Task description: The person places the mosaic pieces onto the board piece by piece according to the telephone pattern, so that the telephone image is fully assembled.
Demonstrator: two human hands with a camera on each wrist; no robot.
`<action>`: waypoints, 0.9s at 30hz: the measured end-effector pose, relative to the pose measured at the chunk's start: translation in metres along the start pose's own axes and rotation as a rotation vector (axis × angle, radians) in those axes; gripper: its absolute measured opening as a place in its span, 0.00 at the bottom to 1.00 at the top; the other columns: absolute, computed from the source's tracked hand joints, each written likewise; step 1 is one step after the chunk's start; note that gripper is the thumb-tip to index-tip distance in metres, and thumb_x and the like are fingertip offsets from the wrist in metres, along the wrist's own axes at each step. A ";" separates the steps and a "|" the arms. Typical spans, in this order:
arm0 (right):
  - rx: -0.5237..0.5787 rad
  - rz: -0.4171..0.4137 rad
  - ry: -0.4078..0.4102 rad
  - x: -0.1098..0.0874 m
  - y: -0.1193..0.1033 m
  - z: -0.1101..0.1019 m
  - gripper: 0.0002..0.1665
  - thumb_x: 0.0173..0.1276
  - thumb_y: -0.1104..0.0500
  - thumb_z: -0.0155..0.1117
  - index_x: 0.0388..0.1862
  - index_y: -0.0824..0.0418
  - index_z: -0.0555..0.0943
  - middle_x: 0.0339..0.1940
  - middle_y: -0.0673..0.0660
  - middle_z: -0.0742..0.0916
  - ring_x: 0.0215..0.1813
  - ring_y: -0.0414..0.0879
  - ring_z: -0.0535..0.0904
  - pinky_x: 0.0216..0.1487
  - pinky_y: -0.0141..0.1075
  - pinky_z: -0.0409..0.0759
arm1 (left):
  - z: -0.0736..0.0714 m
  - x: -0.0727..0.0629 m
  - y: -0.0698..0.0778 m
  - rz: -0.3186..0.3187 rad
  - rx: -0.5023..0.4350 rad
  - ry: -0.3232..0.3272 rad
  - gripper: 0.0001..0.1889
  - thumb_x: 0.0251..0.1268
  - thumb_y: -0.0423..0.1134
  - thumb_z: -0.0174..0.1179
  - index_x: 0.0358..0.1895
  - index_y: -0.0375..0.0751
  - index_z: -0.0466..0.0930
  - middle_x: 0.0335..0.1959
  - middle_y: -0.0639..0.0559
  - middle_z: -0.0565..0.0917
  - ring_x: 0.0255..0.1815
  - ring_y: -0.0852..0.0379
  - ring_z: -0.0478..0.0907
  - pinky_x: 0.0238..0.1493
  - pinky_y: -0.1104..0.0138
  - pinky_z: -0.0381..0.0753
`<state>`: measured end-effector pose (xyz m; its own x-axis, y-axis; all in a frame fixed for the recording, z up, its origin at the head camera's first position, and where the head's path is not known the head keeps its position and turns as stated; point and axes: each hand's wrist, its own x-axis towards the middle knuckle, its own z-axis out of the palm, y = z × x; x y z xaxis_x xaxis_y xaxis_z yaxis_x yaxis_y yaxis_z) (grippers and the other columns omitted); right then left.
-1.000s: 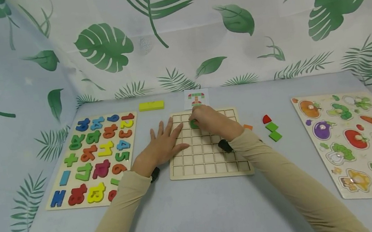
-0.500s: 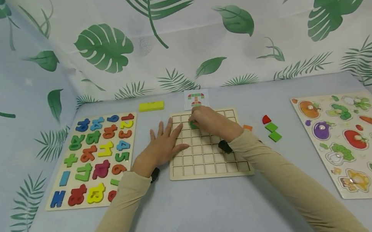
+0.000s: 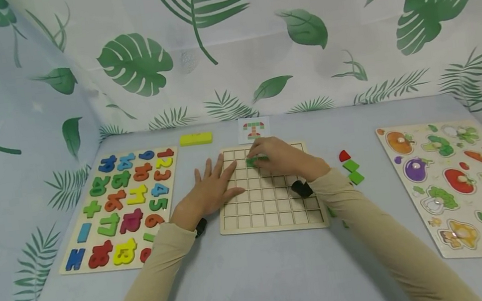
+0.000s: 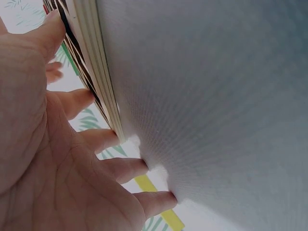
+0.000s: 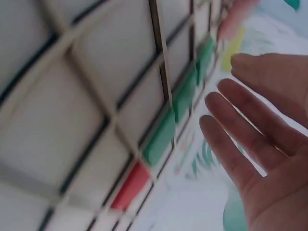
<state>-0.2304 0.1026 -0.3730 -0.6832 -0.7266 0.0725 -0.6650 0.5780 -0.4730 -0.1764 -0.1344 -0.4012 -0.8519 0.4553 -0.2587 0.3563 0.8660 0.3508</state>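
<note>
A wooden grid board (image 3: 257,208) lies flat in front of me. My left hand (image 3: 207,192) rests spread at its left side, thumb and forefinger over the grid; the left wrist view shows other fingertips touching the table past the board's edge. Over the upper rows is my right hand (image 3: 280,158), its fingers loosely extended and holding nothing. In the right wrist view, several green squares (image 5: 161,139) and a red piece (image 5: 131,186) sit in a line of cells, beside the right fingertips (image 5: 211,122). A pattern card (image 3: 254,130) lies behind the board.
Right of the board lie a red quarter-round piece (image 3: 344,155) and green squares (image 3: 351,165). A number puzzle (image 3: 92,224) is on the left, a vegetable puzzle (image 3: 455,204) on the right. At the back is a yellow block (image 3: 196,139). A leaf-print cloth (image 3: 231,71) hangs behind.
My right hand has shifted slightly right and loosened from the green square, leaving more green in sight. Its sleeve now hides the orange piece and uncovers green bits lower down. The left hand stays put.
</note>
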 end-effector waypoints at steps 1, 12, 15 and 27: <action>0.011 0.001 0.006 -0.005 0.003 -0.003 0.15 0.73 0.69 0.68 0.56 0.72 0.87 0.55 0.66 0.86 0.56 0.60 0.84 0.58 0.51 0.82 | 0.000 0.000 0.000 0.000 -0.002 -0.001 0.42 0.83 0.62 0.47 0.87 0.46 0.44 0.86 0.36 0.33 0.84 0.28 0.29 0.76 0.29 0.34; 0.078 0.188 0.024 -0.070 0.041 -0.057 0.12 0.73 0.70 0.68 0.53 0.71 0.87 0.49 0.64 0.88 0.51 0.59 0.86 0.56 0.52 0.84 | 0.001 0.000 -0.001 0.016 -0.029 0.009 0.42 0.83 0.60 0.48 0.87 0.45 0.44 0.86 0.36 0.32 0.84 0.29 0.27 0.76 0.29 0.32; 0.061 0.262 0.034 -0.089 0.053 -0.067 0.13 0.72 0.69 0.69 0.53 0.71 0.87 0.50 0.66 0.88 0.51 0.61 0.85 0.52 0.51 0.85 | 0.002 0.000 -0.001 0.019 -0.035 0.014 0.42 0.83 0.60 0.48 0.87 0.44 0.44 0.86 0.36 0.33 0.84 0.29 0.27 0.76 0.29 0.32; 0.009 0.522 -0.007 -0.125 0.081 -0.075 0.16 0.69 0.63 0.73 0.51 0.73 0.87 0.44 0.67 0.90 0.44 0.58 0.85 0.41 0.45 0.82 | 0.002 -0.001 -0.001 0.020 -0.038 0.021 0.42 0.83 0.60 0.48 0.87 0.44 0.44 0.86 0.36 0.33 0.84 0.29 0.27 0.76 0.29 0.32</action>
<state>-0.2214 0.2687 -0.3542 -0.9209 -0.3452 -0.1810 -0.2339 0.8609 -0.4518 -0.1754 -0.1354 -0.4031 -0.8528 0.4676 -0.2325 0.3587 0.8480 0.3902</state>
